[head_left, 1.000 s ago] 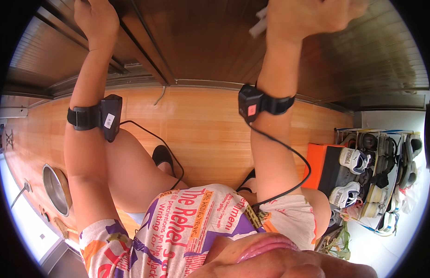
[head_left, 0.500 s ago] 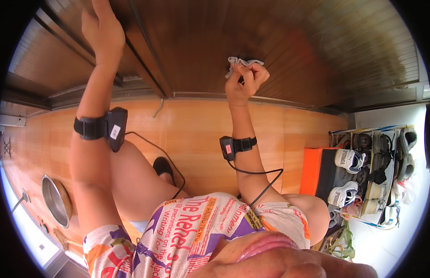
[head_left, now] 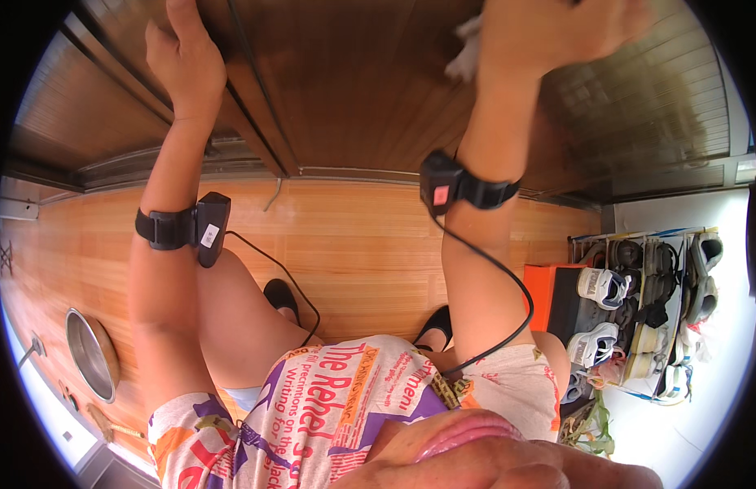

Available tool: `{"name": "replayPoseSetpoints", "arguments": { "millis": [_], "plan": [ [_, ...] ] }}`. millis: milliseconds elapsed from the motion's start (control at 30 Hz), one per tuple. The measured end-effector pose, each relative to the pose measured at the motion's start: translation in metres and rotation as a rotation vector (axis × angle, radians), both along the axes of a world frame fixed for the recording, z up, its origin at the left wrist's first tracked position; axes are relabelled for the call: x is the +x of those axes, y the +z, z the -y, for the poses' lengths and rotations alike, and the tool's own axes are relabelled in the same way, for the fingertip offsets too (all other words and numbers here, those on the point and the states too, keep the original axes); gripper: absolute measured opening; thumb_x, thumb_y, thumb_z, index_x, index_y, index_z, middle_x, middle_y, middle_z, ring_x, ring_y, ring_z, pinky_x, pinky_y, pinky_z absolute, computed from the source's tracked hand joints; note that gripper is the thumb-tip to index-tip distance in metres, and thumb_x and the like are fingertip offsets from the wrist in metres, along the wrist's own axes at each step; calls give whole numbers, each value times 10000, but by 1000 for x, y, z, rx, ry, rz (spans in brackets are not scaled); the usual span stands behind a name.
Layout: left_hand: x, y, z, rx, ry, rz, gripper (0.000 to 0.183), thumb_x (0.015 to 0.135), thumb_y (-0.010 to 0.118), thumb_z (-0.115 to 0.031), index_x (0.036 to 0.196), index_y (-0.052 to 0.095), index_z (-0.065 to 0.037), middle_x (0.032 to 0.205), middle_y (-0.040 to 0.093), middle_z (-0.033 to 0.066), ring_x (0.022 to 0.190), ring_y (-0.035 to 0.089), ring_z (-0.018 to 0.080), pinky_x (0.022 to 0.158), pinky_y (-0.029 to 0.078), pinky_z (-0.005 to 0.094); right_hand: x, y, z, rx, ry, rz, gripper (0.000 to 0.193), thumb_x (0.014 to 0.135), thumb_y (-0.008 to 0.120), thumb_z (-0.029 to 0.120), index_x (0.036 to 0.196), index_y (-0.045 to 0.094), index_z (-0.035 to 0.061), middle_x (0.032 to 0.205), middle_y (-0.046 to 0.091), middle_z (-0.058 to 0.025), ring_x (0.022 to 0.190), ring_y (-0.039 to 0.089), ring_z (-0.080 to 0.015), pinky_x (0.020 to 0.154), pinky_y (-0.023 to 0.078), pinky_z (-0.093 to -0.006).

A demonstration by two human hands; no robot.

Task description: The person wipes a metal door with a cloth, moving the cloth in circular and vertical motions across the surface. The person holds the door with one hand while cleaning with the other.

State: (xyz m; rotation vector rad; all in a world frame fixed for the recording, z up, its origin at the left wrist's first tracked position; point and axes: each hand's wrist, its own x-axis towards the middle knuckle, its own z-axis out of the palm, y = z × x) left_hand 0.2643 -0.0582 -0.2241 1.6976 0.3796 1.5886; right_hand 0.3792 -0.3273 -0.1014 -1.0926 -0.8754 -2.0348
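Observation:
A brown panelled door (head_left: 353, 98) stands in front of me. My right hand (head_left: 549, 37) is raised against its upper right part, blurred by motion and cut by the top edge. A pale grey cloth (head_left: 466, 55) pokes out beside this hand, which holds it against the panel; the grip is partly hidden. My left hand (head_left: 191, 69) rests at the door's left edge, near the dark vertical frame (head_left: 239, 90). Its thumb stands apart and its visible fingers stretch upward, with the tips out of view. It appears to hold nothing.
A wire shoe rack (head_left: 639, 318) with several shoes stands at the right, beside an orange box (head_left: 541, 289). A metal basin (head_left: 93, 354) sits on the wooden floor (head_left: 353, 244) at the left. Black cables (head_left: 496, 265) run from the bands on both forearms.
My right hand has swept up and to the right across the panel with the cloth. The left hand stays at the door's edge with hardly any shift.

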Motion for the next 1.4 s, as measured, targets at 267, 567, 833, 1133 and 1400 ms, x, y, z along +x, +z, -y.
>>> {"name": "replayPoseSetpoints", "arguments": {
  "millis": [267, 567, 833, 1133, 1400],
  "plan": [
    [7, -8, -15, 22, 12, -40, 718, 1016, 534, -637, 876, 588, 65, 809, 606, 97, 778, 537, 172, 748, 461, 339, -60, -305, -10, -127, -25, -559, 108, 845, 778, 11, 861, 695, 76, 980, 560, -85, 946, 502, -297, 803, 420, -411],
    [1, -2, 8, -47, -119, -40, 598, 1079, 504, -526, 1177, 626, 51, 1043, 658, 112, 979, 589, 216, 889, 464, 348, -22, -176, -11, -99, 5, -457, 170, 783, 818, 0, 862, 727, 120, 983, 546, -70, 956, 483, -277, 820, 397, -386],
    [3, 1, 9, -42, -79, 17, 575, 1076, 516, -521, 1137, 644, 36, 1015, 656, 104, 954, 587, 221, 878, 465, 345, -77, -285, -16, -116, 25, -669, 191, 792, 796, -63, 887, 699, 70, 1020, 545, -97, 963, 496, -287, 759, 430, -383],
    [-1, 2, 13, 74, -128, 22, 497, 1106, 484, -471, 884, 565, -34, 793, 475, -9, 759, 455, 126, 714, 406, 309, -58, -284, -5, -55, 16, -734, 214, 779, 788, -99, 905, 665, 21, 1064, 539, -128, 992, 509, -293, 772, 471, -385],
    [-3, 9, 13, 206, -18, 2, 524, 1113, 458, -478, 784, 448, -70, 723, 346, -17, 676, 376, 109, 639, 355, 324, -80, -291, -10, -43, 90, -741, 211, 783, 793, -59, 906, 688, 76, 1043, 561, -116, 955, 503, -316, 780, 428, -415]
  ]
}}
